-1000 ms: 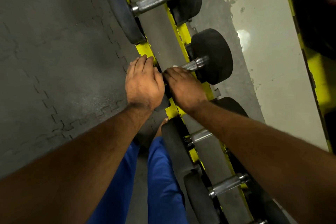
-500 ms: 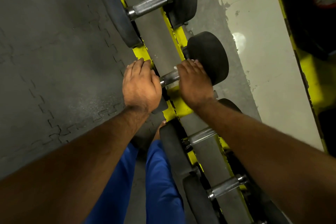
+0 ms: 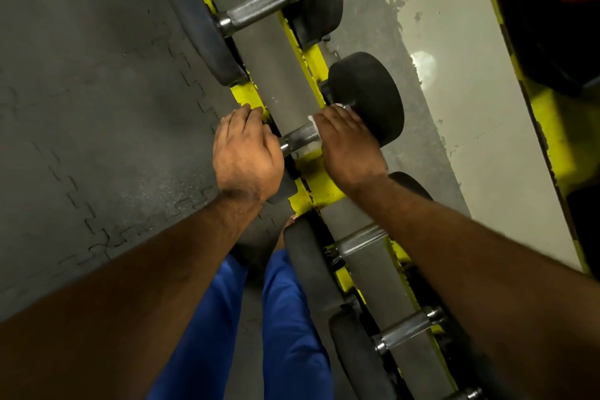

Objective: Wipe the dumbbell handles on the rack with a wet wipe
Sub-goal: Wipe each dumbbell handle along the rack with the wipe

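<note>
A yellow rack (image 3: 319, 183) holds several black dumbbells with metal handles. My right hand (image 3: 345, 143) wraps the far end of one handle (image 3: 300, 136), pressing a white wet wipe (image 3: 313, 118) against it beside the far black head (image 3: 370, 96). My left hand (image 3: 245, 156) rests over the near head of the same dumbbell, fingers curled over its top. Bare knurled metal shows between the two hands. Most of the wipe is hidden under my right palm.
Another dumbbell (image 3: 256, 11) sits farther up the rack, and two more handles (image 3: 362, 239) (image 3: 409, 328) lie nearer me under my right forearm. Dark rubber floor tiles (image 3: 81, 107) spread left. My blue trouser legs (image 3: 285, 318) stand close to the rack. Pale floor (image 3: 470, 91) lies right.
My right hand slid along the handle from the near end to the far head, uncovering the bare metal. The left hand stayed on the near head.
</note>
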